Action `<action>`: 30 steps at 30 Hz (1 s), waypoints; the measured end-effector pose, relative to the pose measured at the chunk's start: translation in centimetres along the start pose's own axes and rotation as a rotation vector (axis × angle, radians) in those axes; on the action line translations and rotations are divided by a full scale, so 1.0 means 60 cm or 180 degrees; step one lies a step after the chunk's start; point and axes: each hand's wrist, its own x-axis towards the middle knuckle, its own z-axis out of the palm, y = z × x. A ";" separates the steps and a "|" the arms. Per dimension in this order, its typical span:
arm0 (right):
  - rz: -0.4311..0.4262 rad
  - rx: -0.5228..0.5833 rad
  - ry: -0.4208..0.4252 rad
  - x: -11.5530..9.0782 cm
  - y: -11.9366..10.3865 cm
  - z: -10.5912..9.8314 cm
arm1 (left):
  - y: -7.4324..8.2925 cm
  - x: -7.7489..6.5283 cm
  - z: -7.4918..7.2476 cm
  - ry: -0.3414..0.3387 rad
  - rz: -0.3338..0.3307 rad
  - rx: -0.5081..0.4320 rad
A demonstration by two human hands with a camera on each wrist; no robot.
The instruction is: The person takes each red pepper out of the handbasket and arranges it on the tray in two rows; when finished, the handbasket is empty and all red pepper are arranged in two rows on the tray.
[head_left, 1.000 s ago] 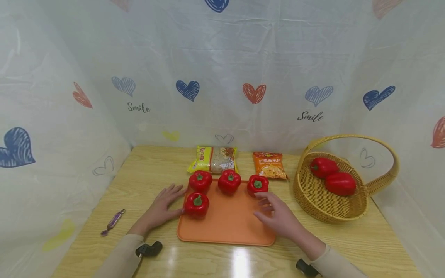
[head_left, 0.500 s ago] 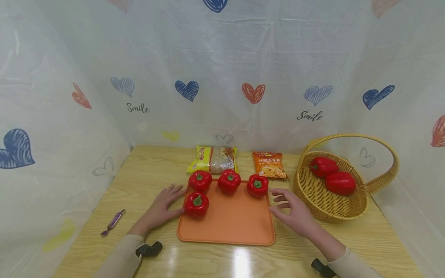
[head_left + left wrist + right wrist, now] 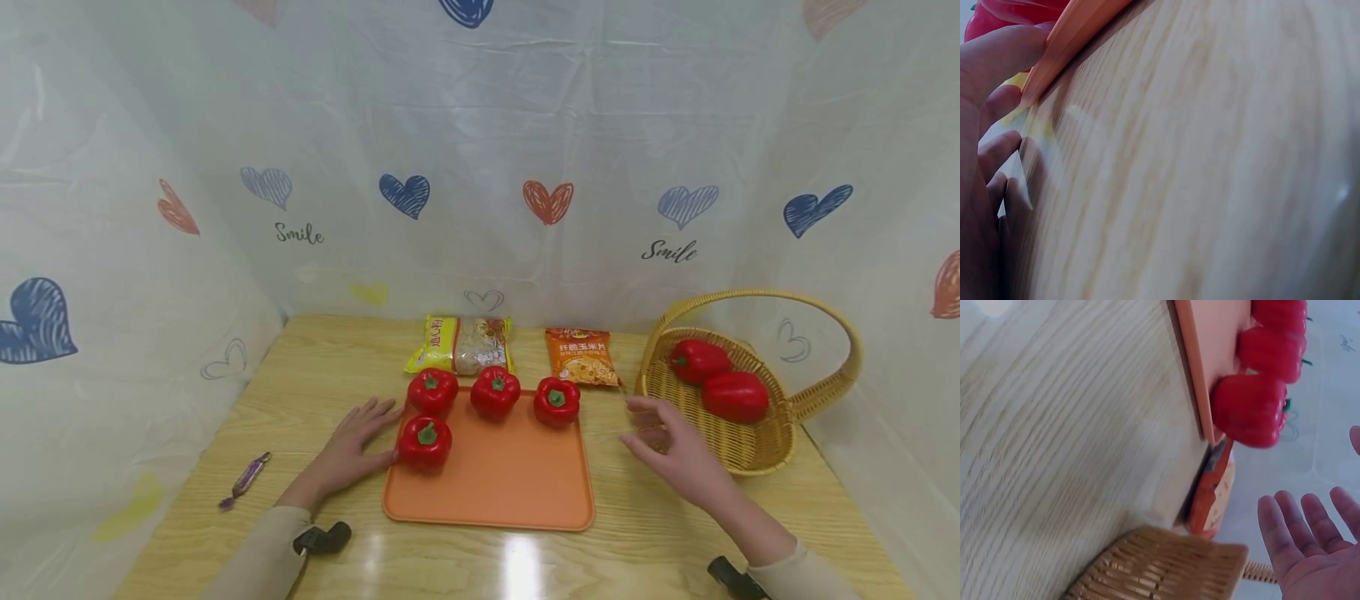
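Several red bell peppers with green stems sit on an orange tray (image 3: 510, 492): a front-left pepper (image 3: 425, 443), a back-left pepper (image 3: 432, 392), a back-middle pepper (image 3: 495, 392) and a back-right pepper (image 3: 557, 402). My left hand (image 3: 351, 446) lies at the tray's left edge, fingers spread, thumb at the front-left pepper. In the left wrist view that thumb (image 3: 1007, 56) is against the tray's rim. My right hand (image 3: 686, 458) hovers between tray and wicker basket (image 3: 675, 454), fingers loosely bent and holding nothing. Two more red peppers (image 3: 735, 397) lie in the basket, whose near-left wall the hand partly hides.
Behind the tray lie a yellow pasta bag (image 3: 459, 344) and an orange snack bag (image 3: 582, 357). A purple wrapped candy (image 3: 245, 481) is on the wooden table (image 3: 315, 358) at the left. The basket's tall handle (image 3: 757, 293) arches up at the right. A heart-printed curtain surrounds the table.
My right hand has moved right, from beside the back-right pepper over the tray to the front of the basket. The left hand and the peppers have stayed put.
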 end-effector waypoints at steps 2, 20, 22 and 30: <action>0.0003 -0.0027 0.0033 -0.001 0.004 -0.009 | 0.000 0.000 0.000 0.0000 -0.0001 0.0005; 0.0203 -0.0518 0.0236 -0.004 0.038 -0.076 | 0.004 -0.001 -0.001 0.0004 0.0014 0.0013; 0.0247 -0.0545 0.0225 -0.003 0.042 -0.081 | 0.004 -0.001 -0.001 0.0007 0.0010 0.0018; 0.0363 -0.0518 0.0225 0.001 0.067 -0.102 | 0.003 -0.001 0.000 -0.0003 -0.0022 0.0023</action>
